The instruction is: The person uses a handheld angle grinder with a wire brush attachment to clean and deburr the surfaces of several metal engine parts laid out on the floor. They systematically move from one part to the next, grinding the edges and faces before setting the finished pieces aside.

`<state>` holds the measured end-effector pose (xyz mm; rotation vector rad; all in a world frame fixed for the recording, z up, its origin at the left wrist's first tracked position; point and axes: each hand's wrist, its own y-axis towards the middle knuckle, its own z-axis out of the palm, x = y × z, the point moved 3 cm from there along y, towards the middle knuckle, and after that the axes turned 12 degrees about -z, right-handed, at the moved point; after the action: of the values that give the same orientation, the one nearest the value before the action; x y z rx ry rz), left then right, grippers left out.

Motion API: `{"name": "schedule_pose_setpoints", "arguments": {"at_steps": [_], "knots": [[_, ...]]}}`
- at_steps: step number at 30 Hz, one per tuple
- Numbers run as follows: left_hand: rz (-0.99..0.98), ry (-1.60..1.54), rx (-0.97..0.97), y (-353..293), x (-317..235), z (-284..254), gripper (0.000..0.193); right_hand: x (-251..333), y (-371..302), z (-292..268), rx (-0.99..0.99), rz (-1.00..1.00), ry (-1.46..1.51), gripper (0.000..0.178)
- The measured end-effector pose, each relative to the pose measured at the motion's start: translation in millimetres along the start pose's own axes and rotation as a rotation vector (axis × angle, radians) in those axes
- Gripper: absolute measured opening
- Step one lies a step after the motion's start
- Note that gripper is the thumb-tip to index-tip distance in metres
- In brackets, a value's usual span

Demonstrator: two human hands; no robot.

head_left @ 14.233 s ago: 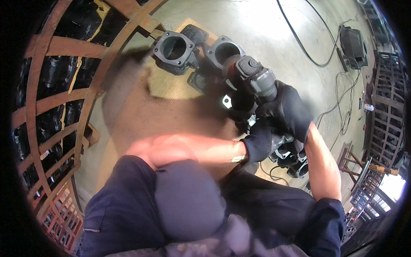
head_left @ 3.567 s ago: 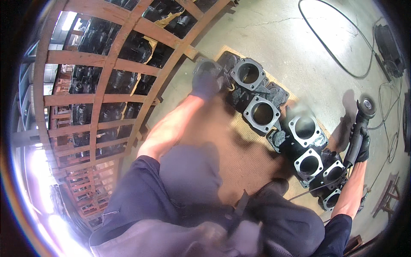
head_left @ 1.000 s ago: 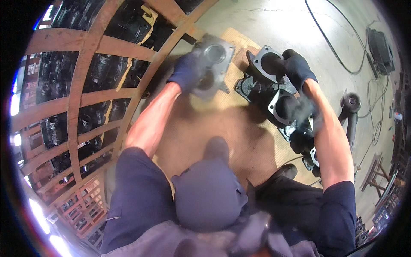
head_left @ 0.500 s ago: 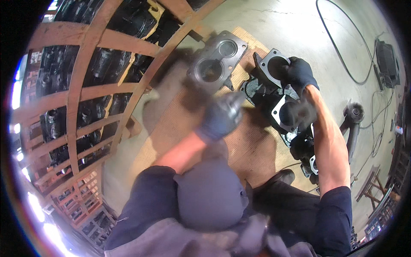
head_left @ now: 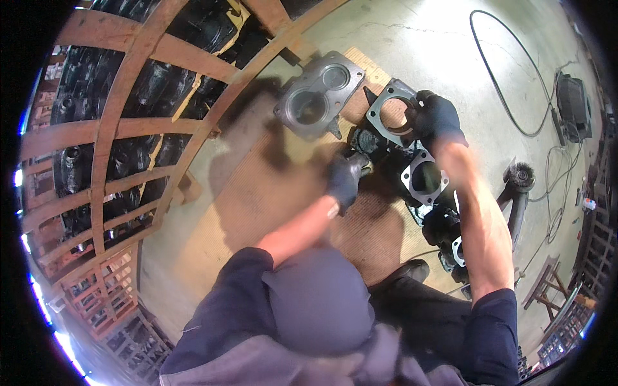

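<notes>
My right hand [head_left: 438,121], in a dark glove, is closed round the right side of a flanged metal casting [head_left: 381,122] with a large round opening. Light brown sheet shows through that opening. Below and left of it, my gloved left hand [head_left: 346,177] is beside a dark casting [head_left: 367,143], its fingers drawn together. A small greyish bit shows at those fingers, too unclear to name. A second flanged casting [head_left: 407,175] with a pale face lies just nearer than the first. Farther left rests a grey metal plate [head_left: 320,96] with two round recesses.
Brown corrugated cardboard [head_left: 257,186] lies under the parts. A rust-coloured crate frame [head_left: 112,128] holding black parts stands at left. More dark castings [head_left: 441,225] sit near my right forearm. At right are a grinder-like tool with a round brush [head_left: 520,175], a black box [head_left: 573,106] and loose cables.
My left hand has come right to the dark casting. The flanged casting in my right hand has shifted a little left and nearer, and its opening now shows the cardboard. The whole view has shifted slightly.
</notes>
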<state>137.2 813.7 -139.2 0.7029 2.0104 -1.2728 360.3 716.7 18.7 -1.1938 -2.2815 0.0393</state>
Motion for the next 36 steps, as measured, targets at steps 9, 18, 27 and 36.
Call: {"name": "schedule_pose_setpoints", "arguments": {"at_steps": [9, 18, 27, 36], "knots": [[0.234, -0.199, 0.027, 13, -70, 6, 0.043, 15, -11, -53, -0.218, -0.241, -0.162, 0.029], [0.564, 0.218, -0.332, 33, -255, -62, 0.061, 30, -23, -117, -0.329, -0.355, -0.263, 0.024], [0.632, 0.469, -0.411, 35, -309, -65, 0.032, 11, -27, -126, -0.241, -0.270, 0.156, 0.039], [0.691, 0.602, -0.283, -1, -315, -50, 0.033, -74, 10, -75, -0.084, -0.263, 0.979, 0.080]]}}
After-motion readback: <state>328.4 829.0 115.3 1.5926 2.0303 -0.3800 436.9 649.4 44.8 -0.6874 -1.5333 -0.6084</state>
